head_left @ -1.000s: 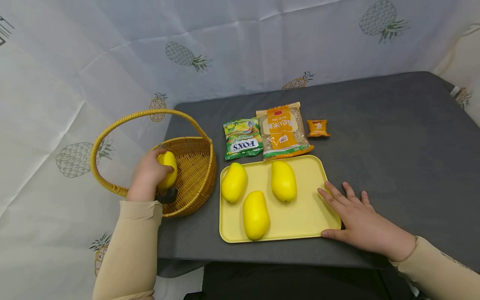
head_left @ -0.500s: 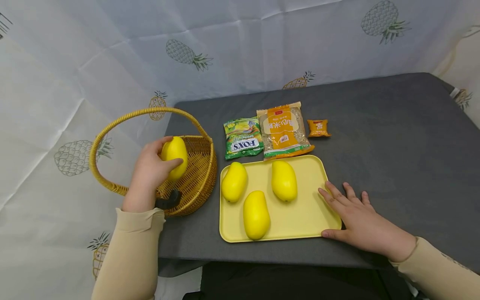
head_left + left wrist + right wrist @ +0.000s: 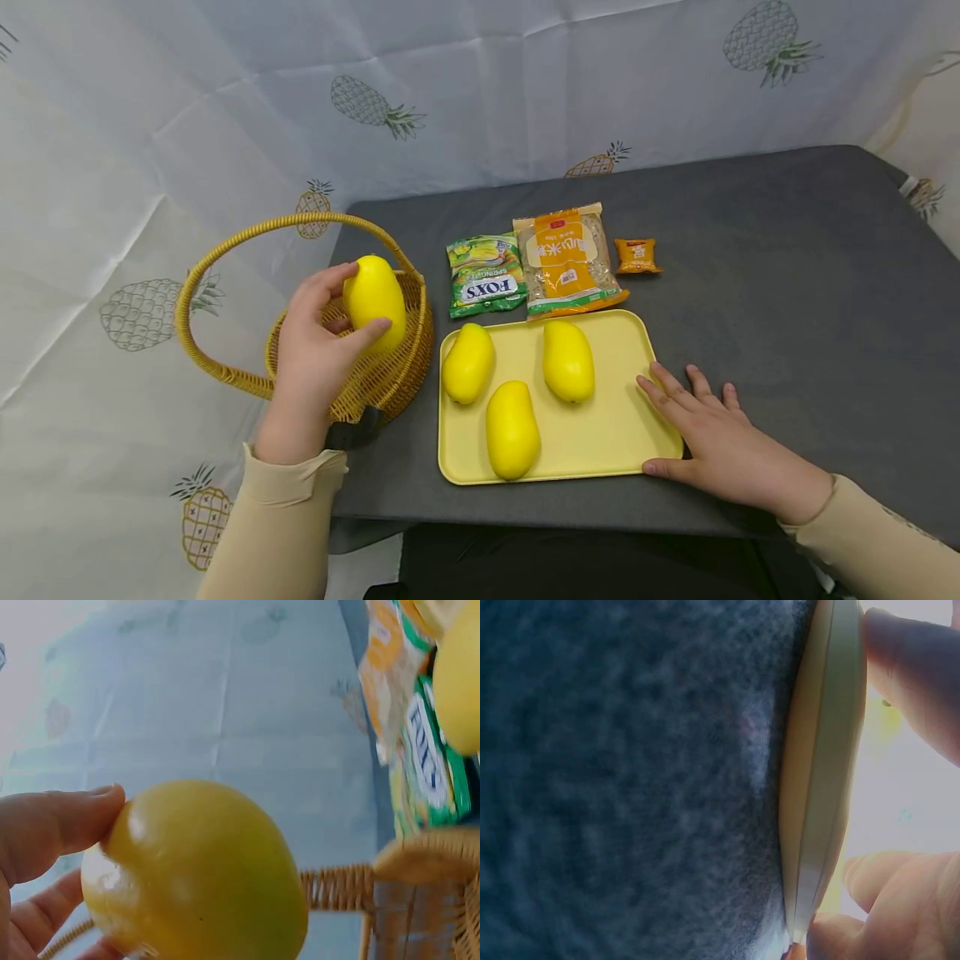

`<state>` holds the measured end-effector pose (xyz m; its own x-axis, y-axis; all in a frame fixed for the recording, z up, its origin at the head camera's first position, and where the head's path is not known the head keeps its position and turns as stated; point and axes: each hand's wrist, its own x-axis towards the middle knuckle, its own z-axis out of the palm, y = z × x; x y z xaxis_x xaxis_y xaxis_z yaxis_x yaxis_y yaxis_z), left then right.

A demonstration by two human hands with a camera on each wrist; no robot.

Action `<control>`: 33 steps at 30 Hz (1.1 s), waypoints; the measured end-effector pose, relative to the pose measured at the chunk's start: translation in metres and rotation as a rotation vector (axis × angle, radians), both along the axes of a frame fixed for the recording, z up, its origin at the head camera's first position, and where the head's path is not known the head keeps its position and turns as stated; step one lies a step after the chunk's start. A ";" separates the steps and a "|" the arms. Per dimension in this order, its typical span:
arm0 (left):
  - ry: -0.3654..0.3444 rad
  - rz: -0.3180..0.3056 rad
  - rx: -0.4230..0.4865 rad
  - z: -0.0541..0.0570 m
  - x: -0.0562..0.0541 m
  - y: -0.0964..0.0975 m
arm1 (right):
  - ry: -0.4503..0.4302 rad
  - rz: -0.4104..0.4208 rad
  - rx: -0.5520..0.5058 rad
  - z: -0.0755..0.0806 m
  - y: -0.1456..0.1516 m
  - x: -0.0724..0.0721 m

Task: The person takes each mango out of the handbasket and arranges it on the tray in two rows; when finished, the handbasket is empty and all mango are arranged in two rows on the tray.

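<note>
A yellow mango [image 3: 377,304] is held up over the wicker basket [image 3: 412,367] by my left hand [image 3: 315,346], fingers on its far side and thumb on the near side. The left wrist view shows the same mango [image 3: 202,870] close up, the thumb and fingers at its left. On the pale yellow tray [image 3: 600,442] lie three more mangoes: one at the left [image 3: 468,364], one near the front [image 3: 512,431], one toward the back [image 3: 567,362]. My right hand [image 3: 720,442] rests at the tray's right edge, fingers spread, thumb at the front corner.
Behind the tray lie a green Fox's candy bag [image 3: 486,275], an orange-labelled grain bag [image 3: 570,262] and a small orange packet [image 3: 636,256]. The basket's tall handle [image 3: 225,250] arches at the left. A pineapple-print curtain [image 3: 480,100] hangs behind the dark grey table [image 3: 810,308].
My left hand has lifted the mango up from inside the basket and moved it slightly right. My right hand and the tray have stayed in place.
</note>
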<state>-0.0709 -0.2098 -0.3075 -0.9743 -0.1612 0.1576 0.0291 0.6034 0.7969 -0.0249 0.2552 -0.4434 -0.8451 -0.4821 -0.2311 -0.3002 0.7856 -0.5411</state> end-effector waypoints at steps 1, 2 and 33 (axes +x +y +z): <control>0.026 -0.012 0.009 -0.001 0.003 0.005 | -0.001 0.000 0.000 0.000 0.000 0.000; 0.045 -0.023 0.015 -0.002 0.005 0.010 | -0.002 -0.001 0.000 0.000 0.000 0.000; -0.126 -0.446 -0.048 -0.046 0.043 0.187 | -0.005 -0.016 0.003 0.007 0.000 0.003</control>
